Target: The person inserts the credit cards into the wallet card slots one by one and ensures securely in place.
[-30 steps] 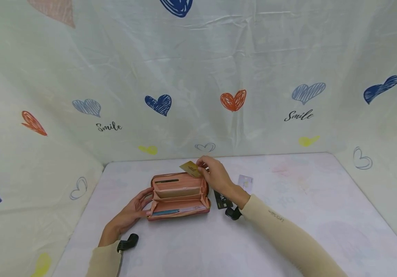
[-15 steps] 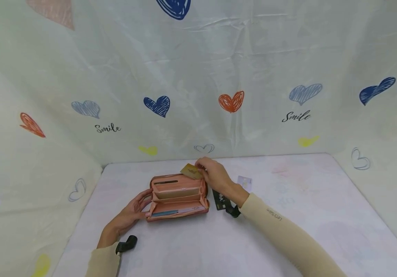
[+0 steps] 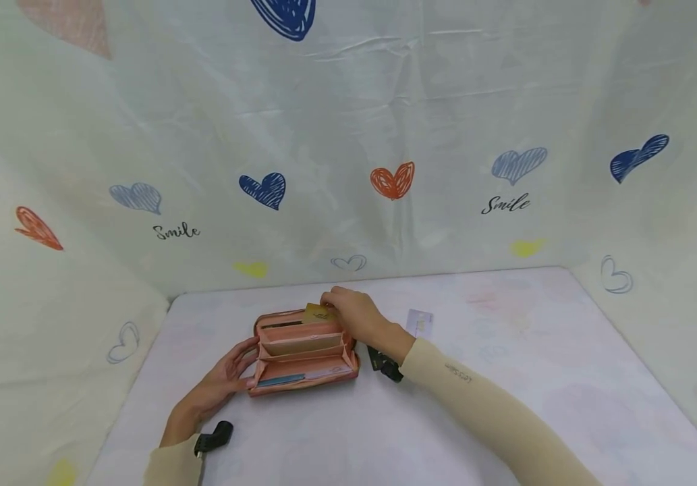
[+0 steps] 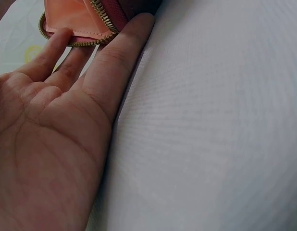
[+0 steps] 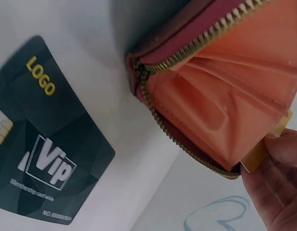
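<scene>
Pink wallet (image 3: 308,365) touches the spread left hand (image 3: 217,383); the right hand (image 3: 355,315) pinches a gold card (image 3: 316,313), lower now, seemingly partway in.

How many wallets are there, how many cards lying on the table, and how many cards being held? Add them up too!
Wallets: 1, the pink zip-around wallet
Cards lying on the table: 2, the dark Vip membership card and the pale card
Cards being held: 1, the gold card in the right hand
Total: 4
</scene>
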The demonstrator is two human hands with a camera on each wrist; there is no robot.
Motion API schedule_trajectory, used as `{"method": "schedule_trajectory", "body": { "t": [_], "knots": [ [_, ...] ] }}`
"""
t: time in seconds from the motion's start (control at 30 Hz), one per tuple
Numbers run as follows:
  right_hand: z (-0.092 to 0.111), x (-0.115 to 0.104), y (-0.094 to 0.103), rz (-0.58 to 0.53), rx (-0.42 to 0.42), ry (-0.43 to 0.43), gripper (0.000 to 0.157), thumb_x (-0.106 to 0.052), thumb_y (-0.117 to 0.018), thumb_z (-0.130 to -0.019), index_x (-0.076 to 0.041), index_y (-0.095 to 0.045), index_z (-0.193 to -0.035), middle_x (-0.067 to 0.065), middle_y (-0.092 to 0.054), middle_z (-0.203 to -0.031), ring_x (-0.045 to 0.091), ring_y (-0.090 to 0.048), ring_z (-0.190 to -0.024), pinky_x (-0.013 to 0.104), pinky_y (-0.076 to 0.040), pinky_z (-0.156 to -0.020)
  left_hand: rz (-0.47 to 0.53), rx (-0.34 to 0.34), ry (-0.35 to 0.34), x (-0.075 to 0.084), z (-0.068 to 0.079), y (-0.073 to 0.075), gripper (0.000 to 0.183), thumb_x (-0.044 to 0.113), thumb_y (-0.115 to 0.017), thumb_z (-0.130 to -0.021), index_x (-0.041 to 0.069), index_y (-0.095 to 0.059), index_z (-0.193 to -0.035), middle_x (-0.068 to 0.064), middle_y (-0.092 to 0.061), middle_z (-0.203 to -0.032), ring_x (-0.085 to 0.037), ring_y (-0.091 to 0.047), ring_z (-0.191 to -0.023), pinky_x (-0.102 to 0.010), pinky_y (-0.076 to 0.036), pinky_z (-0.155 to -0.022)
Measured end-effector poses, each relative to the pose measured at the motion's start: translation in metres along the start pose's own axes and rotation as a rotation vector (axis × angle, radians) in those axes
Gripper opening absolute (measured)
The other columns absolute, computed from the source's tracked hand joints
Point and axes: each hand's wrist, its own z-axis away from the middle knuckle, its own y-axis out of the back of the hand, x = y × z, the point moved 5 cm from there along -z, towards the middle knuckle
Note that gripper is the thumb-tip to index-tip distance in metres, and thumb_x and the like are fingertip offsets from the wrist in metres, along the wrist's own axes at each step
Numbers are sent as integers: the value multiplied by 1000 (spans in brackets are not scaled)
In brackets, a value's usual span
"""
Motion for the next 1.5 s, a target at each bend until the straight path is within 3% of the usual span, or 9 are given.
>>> {"method": "schedule_trajectory", "body": {
  "t": [0.33,0.67,1.0,1.27,1.5],
  "knots": [
    [-5,0,-3,18,-21,-21,14,-8,-62,-106,-12,-75,-110,2,-72,-103,19,-72,-95,36,-60,-84,5,11,-4,-1,2,1,85,-3,-69,-98,-4,-16,-165,25,-43,-150,12,-45,-136,-15,-43,-107],
    [-7,-4,5,35,-54,-33,16,-3,-64,-104,-11,-76,-109,5,-74,-102,21,-73,-98,39,-60,-87,-14,27,30,-1,-1,0,86,-1,-71,-97,-4,-17,-165,-1,-29,-163,13,-45,-135,-16,-43,-106],
    [-17,-4,9,-4,-133,-14,13,2,-68,-100,-8,-76,-103,8,-77,-104,24,-73,-100,40,-60,-88,-26,12,-2,-1,-1,2,87,-2,-71,-97,-4,-17,-165,4,-32,-161,13,-43,-137,-16,-42,-107],
    [-24,-2,12,-23,-196,-18,14,2,-67,-101,-9,-75,-97,8,-76,-101,24,-72,-96,41,-59,-86,-14,37,41,1,0,1,87,-2,-71,-96,-2,-18,-165,-21,-19,-170,13,-46,-134,-17,-44,-105],
    [-26,0,8,23,-215,5,19,1,-67,-101,-11,-72,-88,4,-73,-92,20,-65,-83,38,-55,-78,-5,31,64,1,2,-2,88,-2,-71,-97,-1,-17,-166,-31,-10,-171,14,-45,-134,-18,-45,-105]
  ]
}}
